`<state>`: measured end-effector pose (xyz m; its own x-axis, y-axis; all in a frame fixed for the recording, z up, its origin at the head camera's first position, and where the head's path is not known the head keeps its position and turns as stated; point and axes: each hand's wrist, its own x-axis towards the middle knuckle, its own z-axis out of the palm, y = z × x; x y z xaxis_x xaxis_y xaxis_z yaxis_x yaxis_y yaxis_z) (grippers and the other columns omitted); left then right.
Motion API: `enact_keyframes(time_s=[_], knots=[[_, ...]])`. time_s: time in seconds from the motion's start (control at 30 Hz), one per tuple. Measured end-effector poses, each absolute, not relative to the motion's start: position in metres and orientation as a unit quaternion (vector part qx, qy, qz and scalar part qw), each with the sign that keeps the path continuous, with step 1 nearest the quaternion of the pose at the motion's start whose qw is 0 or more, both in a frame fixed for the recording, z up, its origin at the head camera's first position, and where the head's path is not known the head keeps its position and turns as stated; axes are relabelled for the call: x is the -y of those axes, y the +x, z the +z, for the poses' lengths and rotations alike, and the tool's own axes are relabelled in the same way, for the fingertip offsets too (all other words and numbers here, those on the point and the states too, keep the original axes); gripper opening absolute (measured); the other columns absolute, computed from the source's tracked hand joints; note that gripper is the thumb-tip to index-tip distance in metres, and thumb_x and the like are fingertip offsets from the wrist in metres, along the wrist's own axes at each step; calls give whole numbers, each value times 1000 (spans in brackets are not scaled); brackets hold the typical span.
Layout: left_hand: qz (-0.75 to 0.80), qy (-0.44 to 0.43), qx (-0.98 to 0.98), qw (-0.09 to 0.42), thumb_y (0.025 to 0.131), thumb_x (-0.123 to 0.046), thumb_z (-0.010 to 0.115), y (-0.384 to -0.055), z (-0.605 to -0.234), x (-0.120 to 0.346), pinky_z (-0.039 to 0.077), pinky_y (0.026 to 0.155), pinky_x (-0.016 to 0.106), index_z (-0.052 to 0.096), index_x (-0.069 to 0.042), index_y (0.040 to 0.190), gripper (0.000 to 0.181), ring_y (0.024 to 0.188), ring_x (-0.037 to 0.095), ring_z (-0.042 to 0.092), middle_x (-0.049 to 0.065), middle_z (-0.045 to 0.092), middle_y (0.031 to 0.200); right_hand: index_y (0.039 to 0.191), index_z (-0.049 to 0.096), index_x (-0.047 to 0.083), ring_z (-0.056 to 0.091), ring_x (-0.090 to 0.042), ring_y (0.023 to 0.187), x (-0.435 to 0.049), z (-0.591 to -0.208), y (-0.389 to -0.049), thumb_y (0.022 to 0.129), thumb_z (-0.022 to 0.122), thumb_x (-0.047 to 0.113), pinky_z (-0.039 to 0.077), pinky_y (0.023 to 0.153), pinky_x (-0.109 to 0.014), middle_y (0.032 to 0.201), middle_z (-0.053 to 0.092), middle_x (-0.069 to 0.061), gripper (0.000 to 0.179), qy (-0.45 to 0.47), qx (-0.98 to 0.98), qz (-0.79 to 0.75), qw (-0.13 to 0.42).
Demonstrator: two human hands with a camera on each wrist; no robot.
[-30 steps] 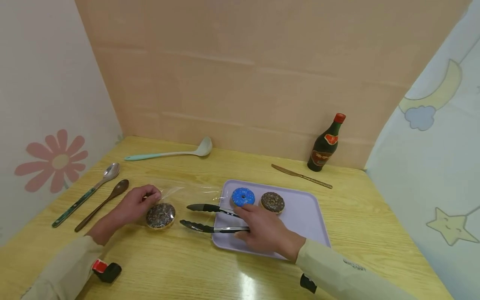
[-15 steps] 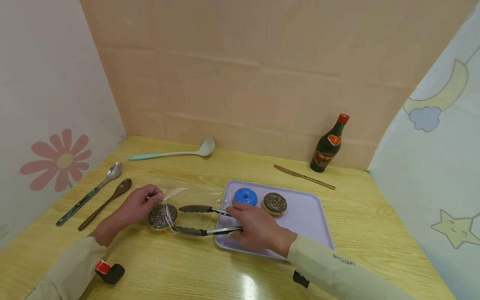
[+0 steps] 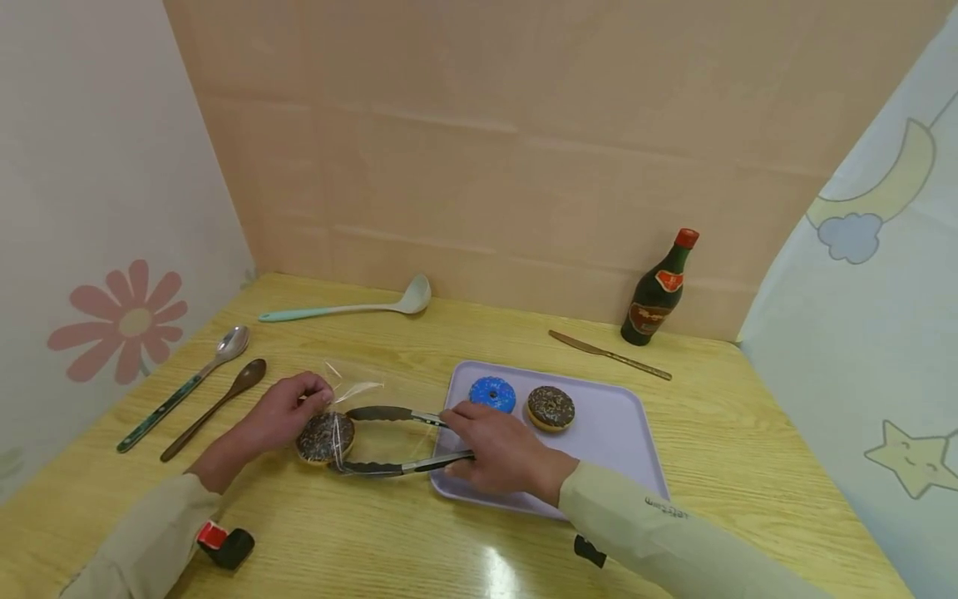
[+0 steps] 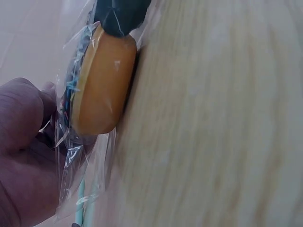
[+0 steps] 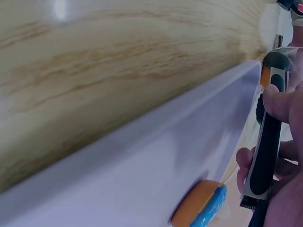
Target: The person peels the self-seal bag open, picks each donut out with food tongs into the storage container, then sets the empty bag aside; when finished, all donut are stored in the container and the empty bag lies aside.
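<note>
A clear plastic bag [image 3: 361,387] lies on the table with a chocolate-glazed, sprinkled donut [image 3: 314,437] in its left end. My left hand [image 3: 279,414] pinches the bag's upper side, just above the donut. From the right, my right hand [image 3: 509,448] grips black and silver tongs [image 3: 374,469] by their arms. Their tips are spread and reach into the bag, one at the donut's upper right and one at its lower right. In the left wrist view a dark tong tip [image 4: 120,19] overlaps the donut's edge under the film.
Right of the bag, a lilac tray [image 3: 617,441] carries a blue donut [image 3: 490,391] and another chocolate donut [image 3: 551,408]. Behind stand a dark bottle [image 3: 651,304], a knife [image 3: 609,354] and a ladle [image 3: 359,307]. Two spoons, one metal [image 3: 180,393] and one wooden [image 3: 213,412], lie left.
The right hand has moved left, carrying the tongs from short of the donut to around its right side. The left hand keeps its pinch on the bag.
</note>
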<state>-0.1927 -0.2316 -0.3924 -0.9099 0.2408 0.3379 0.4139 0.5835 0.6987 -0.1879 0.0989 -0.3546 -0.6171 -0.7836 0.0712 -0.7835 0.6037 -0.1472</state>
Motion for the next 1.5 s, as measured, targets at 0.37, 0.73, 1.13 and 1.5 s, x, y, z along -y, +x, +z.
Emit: enact_keyframes(time_s=[0.37,0.73,1.13,1.5], knots=[[-396,-186,891,123,96,-1,53,-188,-393,236,46,64,30,60,0,89,10,73,11,51,2,56,81,137,46,5,52,-22,114,-98,-360,-183,86,69,39,47,86,-34,130,52,-8,65,-436,-898,-63,-23],[-362,-180,904,140,94,1,56,-191,-393,239,48,69,38,61,0,90,7,78,19,54,4,57,86,140,43,4,54,-22,109,-131,-359,-171,87,67,40,47,84,-37,130,51,-8,69,-372,-923,-92,-29],[-291,-172,920,196,92,2,59,-192,-390,241,41,57,31,62,1,86,7,65,14,45,2,50,77,130,52,4,56,-19,102,-193,-357,-137,81,76,30,47,83,-39,124,54,-4,61,-316,-933,-155,-74],[-246,-153,936,199,92,0,59,-194,-390,245,40,59,38,62,1,84,8,65,18,46,5,50,76,122,56,7,44,1,70,-260,-363,-101,76,81,23,39,53,-20,105,55,6,55,-283,-920,-213,-169]])
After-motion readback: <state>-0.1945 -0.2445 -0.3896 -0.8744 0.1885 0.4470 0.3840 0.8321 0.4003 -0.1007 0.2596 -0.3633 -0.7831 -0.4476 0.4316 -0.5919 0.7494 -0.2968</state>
